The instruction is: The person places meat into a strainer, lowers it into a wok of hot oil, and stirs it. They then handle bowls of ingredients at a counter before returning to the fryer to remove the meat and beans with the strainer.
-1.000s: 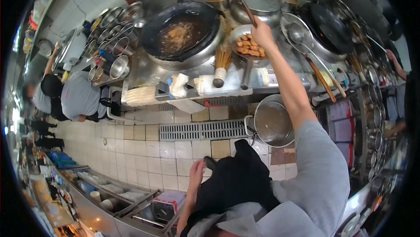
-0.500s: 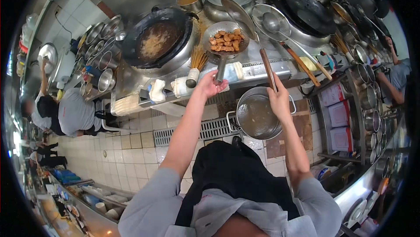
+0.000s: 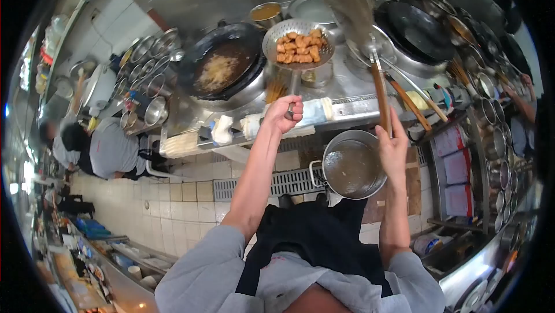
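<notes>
Over at ten o'clock I see steel bowls (image 3: 157, 86) clustered together, a person in grey (image 3: 114, 148) at nine, and red-edged boxes (image 3: 453, 168) stacked at three.

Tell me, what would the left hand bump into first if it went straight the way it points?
The strainer of brown food in the left hand would probably meet the round metal pot behind it first. Height is hard to judge, so it might pass over instead.
</notes>
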Demonstrator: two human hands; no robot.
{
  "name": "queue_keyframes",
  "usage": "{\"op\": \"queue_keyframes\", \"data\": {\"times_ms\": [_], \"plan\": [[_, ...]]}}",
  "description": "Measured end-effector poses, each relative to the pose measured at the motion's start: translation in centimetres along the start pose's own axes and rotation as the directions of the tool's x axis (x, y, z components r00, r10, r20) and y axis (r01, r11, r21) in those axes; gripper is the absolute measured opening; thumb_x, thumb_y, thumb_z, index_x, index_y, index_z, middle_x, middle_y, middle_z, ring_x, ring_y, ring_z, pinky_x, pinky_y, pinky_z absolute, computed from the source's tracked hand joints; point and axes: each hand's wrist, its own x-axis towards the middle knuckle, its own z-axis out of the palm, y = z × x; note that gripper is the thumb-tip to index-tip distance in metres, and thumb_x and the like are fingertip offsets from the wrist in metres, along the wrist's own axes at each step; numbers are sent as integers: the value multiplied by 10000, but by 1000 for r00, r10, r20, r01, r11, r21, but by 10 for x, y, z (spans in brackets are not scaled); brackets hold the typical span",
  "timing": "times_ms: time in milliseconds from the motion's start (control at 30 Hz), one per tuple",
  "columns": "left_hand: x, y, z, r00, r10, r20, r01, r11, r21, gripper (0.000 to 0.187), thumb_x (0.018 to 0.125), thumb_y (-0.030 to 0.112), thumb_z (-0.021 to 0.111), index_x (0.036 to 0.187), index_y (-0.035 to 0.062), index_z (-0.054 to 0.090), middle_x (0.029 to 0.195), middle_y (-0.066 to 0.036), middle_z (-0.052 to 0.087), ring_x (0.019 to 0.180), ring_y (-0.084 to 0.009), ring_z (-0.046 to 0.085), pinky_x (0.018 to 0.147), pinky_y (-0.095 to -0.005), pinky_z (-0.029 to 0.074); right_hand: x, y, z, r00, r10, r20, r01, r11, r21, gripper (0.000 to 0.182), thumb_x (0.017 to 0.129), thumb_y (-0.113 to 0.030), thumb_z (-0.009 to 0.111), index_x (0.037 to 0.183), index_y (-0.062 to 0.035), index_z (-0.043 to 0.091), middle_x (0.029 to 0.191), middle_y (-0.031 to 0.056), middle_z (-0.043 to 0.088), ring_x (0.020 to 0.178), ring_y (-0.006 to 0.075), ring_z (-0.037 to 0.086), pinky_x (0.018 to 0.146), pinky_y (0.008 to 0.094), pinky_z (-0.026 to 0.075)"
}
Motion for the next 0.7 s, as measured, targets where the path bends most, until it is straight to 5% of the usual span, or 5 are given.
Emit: {"op": "queue_keyframes", "data": {"times_ms": [133, 300, 467, 700], "plan": [[-60, 49, 3, 998, 61, -4, -61, 998, -22, 117, 833, 58, 565, 873, 55, 455, 649, 7, 426, 492, -60, 356, 403, -197, 247, -2, 6, 5, 997, 76, 0, -76, 993, 95, 519, 848, 27, 516, 1342, 43, 358, 1275, 109, 486, 1085, 114, 478, 893, 207, 369], [-93, 105, -26, 915, 272, -297, -215, 953, 212, 106, 842, 53, 532, 823, 61, 428, 616, 2, 431, 476, -64, 363, 394, -210, 262, -16, 18, 5, 991, 131, -16, -128, 983, 134, 523, 843, 28, 515, 1343, 34, 363, 1219, 70, 511, 982, 78, 492, 826, 182, 385], [-59, 159, -80, 721, 434, -541, -177, 869, 462, 120, 787, -18, 520, 738, 50, 435, 584, -9, 424, 456, -96, 436, 380, -238, 335, -32, 23, -2, 966, 257, 13, -257, 962, 88, 536, 829, 37, 513, 1343, 38, 361, 1231, 74, 505, 966, 75, 497, 812, 179, 390], [-10, 186, -113, 629, 402, -665, -151, 903, 403, 90, 777, -39, 489, 781, 47, 460, 598, -27, 430, 435, -102, 435, 368, -246, 358, -39, 36, -6, 983, 185, 1, -185, 980, 73, 536, 831, 33, 502, 1345, 46, 350, 1298, 115, 464, 1106, 122, 475, 918, 220, 358]]}}
